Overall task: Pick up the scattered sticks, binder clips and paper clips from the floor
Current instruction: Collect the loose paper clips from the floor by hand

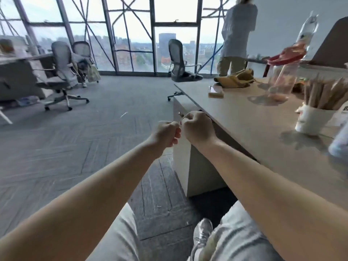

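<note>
From the head camera, both your bare arms reach straight forward and your hands meet just off the left edge of the pale wood-look bench (235,119). Your left hand (168,133) is curled into a loose fist, knuckles up; whether anything lies inside it you cannot tell. Your right hand (197,127) is curled too, its fingertips pinching a small silvery metal clip (181,115) that pokes out towards the bench's flat white side panel. The two hands are almost touching at the knuckles.

On the grey carpeted floor (75,147), woven in angled ribbed tiles, a thin white stick (124,114) lies well out from the bench's left edge. A short silvery clip (158,206) rests on the carpet between your knees, near the bench's near left corner.

Near the bench's right edge, a white paper cup (310,119) stands upright, packed with slim wooden sticks (323,93) that fan outwards.
</note>
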A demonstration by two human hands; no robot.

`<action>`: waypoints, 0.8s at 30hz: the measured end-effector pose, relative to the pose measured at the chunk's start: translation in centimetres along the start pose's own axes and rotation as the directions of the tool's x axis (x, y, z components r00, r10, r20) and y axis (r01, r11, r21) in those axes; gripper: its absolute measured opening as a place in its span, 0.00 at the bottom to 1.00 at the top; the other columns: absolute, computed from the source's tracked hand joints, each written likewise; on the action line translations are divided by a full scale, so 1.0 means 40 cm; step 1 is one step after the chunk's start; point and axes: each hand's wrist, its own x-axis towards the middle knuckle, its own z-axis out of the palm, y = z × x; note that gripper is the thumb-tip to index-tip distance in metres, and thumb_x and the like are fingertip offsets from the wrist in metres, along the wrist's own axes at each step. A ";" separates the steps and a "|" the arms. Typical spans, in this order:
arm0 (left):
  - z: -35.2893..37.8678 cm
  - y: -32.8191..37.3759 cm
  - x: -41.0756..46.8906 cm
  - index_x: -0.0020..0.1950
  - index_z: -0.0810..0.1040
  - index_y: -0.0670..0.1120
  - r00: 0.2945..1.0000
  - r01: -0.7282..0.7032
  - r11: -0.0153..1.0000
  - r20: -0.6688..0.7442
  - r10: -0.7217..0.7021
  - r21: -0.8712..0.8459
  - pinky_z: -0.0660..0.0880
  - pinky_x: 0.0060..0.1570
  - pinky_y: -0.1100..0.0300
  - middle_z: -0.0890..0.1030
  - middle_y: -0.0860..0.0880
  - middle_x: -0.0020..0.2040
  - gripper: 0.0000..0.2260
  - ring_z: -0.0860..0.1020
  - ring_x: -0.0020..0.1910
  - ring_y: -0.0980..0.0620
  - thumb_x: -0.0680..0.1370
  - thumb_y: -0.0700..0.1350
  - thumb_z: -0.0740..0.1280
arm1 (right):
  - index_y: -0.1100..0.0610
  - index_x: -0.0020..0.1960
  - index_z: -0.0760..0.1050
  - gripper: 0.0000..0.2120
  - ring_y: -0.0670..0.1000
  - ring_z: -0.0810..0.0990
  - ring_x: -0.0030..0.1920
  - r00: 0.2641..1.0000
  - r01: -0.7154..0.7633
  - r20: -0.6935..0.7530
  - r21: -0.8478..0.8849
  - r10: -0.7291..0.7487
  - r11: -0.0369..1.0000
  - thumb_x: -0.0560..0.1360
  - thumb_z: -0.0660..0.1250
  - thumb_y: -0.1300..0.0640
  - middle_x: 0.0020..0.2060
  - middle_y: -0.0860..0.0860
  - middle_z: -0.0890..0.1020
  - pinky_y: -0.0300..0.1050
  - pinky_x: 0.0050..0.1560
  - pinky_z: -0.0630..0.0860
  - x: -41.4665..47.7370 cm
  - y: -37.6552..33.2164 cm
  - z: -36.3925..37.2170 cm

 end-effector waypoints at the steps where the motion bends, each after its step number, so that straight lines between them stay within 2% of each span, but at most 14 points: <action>1: -0.012 -0.049 0.025 0.34 0.73 0.43 0.999 0.042 0.999 -0.014 -0.041 0.023 0.61 0.28 0.63 0.73 0.46 0.30 0.13 0.68 0.26 0.51 0.78 0.39 0.58 | 0.60 0.46 0.80 0.11 0.53 0.79 0.41 0.999 -0.006 0.052 -0.034 0.008 0.999 0.74 0.59 0.60 0.43 0.56 0.83 0.40 0.38 0.72 0.005 0.034 0.057; 3: -0.032 -0.152 0.074 0.34 0.73 0.44 0.988 0.146 0.988 -0.053 -0.143 0.055 0.60 0.27 0.63 0.73 0.46 0.30 0.12 0.68 0.25 0.51 0.77 0.38 0.58 | 0.60 0.47 0.79 0.12 0.56 0.79 0.45 0.986 -0.080 0.135 -0.117 0.096 0.990 0.74 0.59 0.58 0.44 0.57 0.82 0.43 0.41 0.74 0.018 0.126 0.170; 6: -0.055 -0.328 0.154 0.33 0.72 0.45 0.948 0.309 0.948 -0.097 -0.302 0.069 0.59 0.27 0.64 0.72 0.47 0.29 0.12 0.67 0.24 0.51 0.76 0.38 0.58 | 0.61 0.44 0.77 0.10 0.57 0.77 0.42 0.914 -0.292 0.226 -0.216 0.338 0.932 0.74 0.57 0.60 0.43 0.57 0.80 0.43 0.39 0.71 0.055 0.323 0.319; 8: -0.073 -0.469 0.207 0.33 0.71 0.45 0.911 0.407 0.910 -0.106 -0.399 0.074 0.60 0.25 0.65 0.72 0.46 0.30 0.12 0.67 0.24 0.51 0.77 0.38 0.59 | 0.61 0.48 0.76 0.09 0.56 0.75 0.44 0.783 -0.434 0.322 -0.330 0.532 0.838 0.76 0.58 0.61 0.48 0.58 0.79 0.41 0.41 0.67 0.071 0.481 0.419; 10: -0.095 -0.628 0.260 0.34 0.72 0.44 0.861 0.505 0.860 -0.107 -0.497 0.077 0.60 0.26 0.65 0.73 0.47 0.30 0.11 0.68 0.24 0.50 0.77 0.38 0.59 | 0.63 0.60 0.74 0.13 0.58 0.76 0.53 0.621 -0.517 0.348 -0.491 0.702 0.701 0.78 0.57 0.60 0.58 0.59 0.77 0.41 0.44 0.68 0.077 0.655 0.511; 12: -0.120 -0.800 0.307 0.33 0.73 0.43 0.802 0.595 0.799 -0.113 -0.586 0.082 0.61 0.27 0.63 0.73 0.46 0.30 0.12 0.68 0.24 0.50 0.77 0.38 0.60 | 0.65 0.65 0.70 0.17 0.59 0.73 0.63 0.466 -0.597 0.329 -0.568 0.821 0.566 0.79 0.57 0.61 0.63 0.60 0.74 0.44 0.51 0.70 0.078 0.814 0.599; 13: -0.132 -0.885 0.328 0.32 0.73 0.43 0.769 0.638 0.764 -0.120 -0.628 0.096 0.62 0.27 0.63 0.73 0.46 0.29 0.13 0.68 0.24 0.49 0.77 0.38 0.60 | 0.65 0.66 0.70 0.17 0.59 0.72 0.65 0.408 -0.621 0.320 -0.590 0.855 0.516 0.79 0.57 0.62 0.64 0.60 0.74 0.44 0.53 0.70 0.080 0.886 0.649; 15: -0.150 -1.055 0.363 0.32 0.73 0.43 0.684 0.729 0.667 -0.133 -0.717 0.156 0.66 0.31 0.61 0.74 0.45 0.30 0.15 0.70 0.26 0.48 0.79 0.40 0.60 | 0.64 0.65 0.72 0.17 0.58 0.74 0.64 0.341 -0.640 0.303 -0.619 0.890 0.456 0.78 0.58 0.61 0.63 0.60 0.75 0.43 0.53 0.71 0.081 1.010 0.753; 17: -0.157 -1.208 0.383 0.32 0.73 0.43 0.608 0.786 0.573 -0.125 -0.784 0.232 0.66 0.36 0.58 0.76 0.45 0.30 0.15 0.72 0.30 0.47 0.79 0.43 0.60 | 0.61 0.60 0.76 0.13 0.58 0.76 0.59 0.315 -0.649 0.310 -0.619 0.897 0.442 0.77 0.61 0.60 0.59 0.59 0.78 0.42 0.50 0.72 0.064 1.125 0.852; 19: -0.144 -1.340 0.394 0.31 0.72 0.44 0.563 0.801 0.513 -0.098 -0.821 0.307 0.69 0.37 0.57 0.76 0.45 0.31 0.15 0.73 0.33 0.46 0.77 0.43 0.60 | 0.60 0.57 0.75 0.11 0.58 0.76 0.58 0.319 -0.653 0.264 -0.634 0.910 0.413 0.76 0.65 0.57 0.57 0.57 0.79 0.40 0.47 0.68 0.025 1.229 0.917; 21: -0.113 -1.444 0.403 0.30 0.73 0.45 0.549 0.793 0.493 -0.069 -0.833 0.358 0.75 0.42 0.54 0.78 0.45 0.32 0.14 0.76 0.36 0.44 0.76 0.43 0.61 | 0.63 0.59 0.72 0.17 0.59 0.74 0.59 0.365 -0.692 0.129 -0.625 0.922 0.361 0.75 0.68 0.54 0.59 0.60 0.76 0.43 0.50 0.68 -0.020 1.324 0.956; 24: -0.055 -1.566 0.415 0.31 0.76 0.46 0.576 0.754 0.514 -0.035 -0.817 0.408 0.76 0.44 0.55 0.83 0.43 0.37 0.14 0.81 0.40 0.44 0.76 0.45 0.61 | 0.63 0.59 0.69 0.23 0.61 0.73 0.59 0.417 -0.761 -0.047 -0.564 0.908 0.320 0.71 0.73 0.52 0.60 0.61 0.72 0.49 0.55 0.68 -0.077 1.442 0.983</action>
